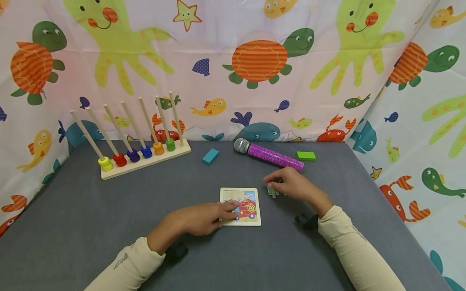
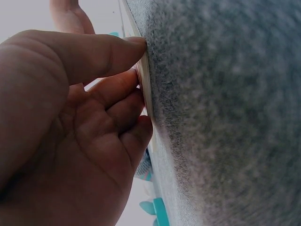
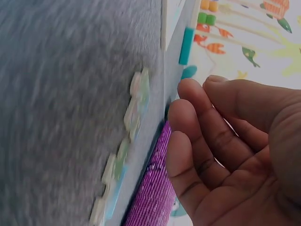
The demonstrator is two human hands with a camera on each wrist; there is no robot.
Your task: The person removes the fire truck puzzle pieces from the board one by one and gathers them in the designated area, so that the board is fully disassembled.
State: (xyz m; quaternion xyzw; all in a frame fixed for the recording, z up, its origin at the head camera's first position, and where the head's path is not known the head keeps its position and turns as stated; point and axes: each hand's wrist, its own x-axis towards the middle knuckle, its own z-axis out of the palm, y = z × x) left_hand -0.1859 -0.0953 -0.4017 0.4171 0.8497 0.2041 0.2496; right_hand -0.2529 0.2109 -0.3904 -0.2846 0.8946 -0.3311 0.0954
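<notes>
A square wooden jigsaw board (image 1: 259, 216) with a red vehicle picture lies flat on the table. My left hand (image 1: 205, 218) rests on its left part with fingers stretched over the picture; in the left wrist view the thumb touches the board's edge. To the right of the board, my right hand (image 1: 294, 185) hovers over loose jigsaw pieces (image 1: 271, 191), partly hiding them. In the right wrist view these pieces (image 3: 136, 101) lie on the cloth, apart from the fingers. The right thumb and index fingertips come close together, with nothing visible between them.
A purple glittery microphone (image 1: 269, 155) lies behind the right hand. Beside it are a green block (image 1: 306, 156) and, further left, a blue block (image 1: 210, 156). A wooden peg stand (image 1: 145, 164) with coloured beads stands back left. A printed curtain (image 1: 207, 72) borders the table.
</notes>
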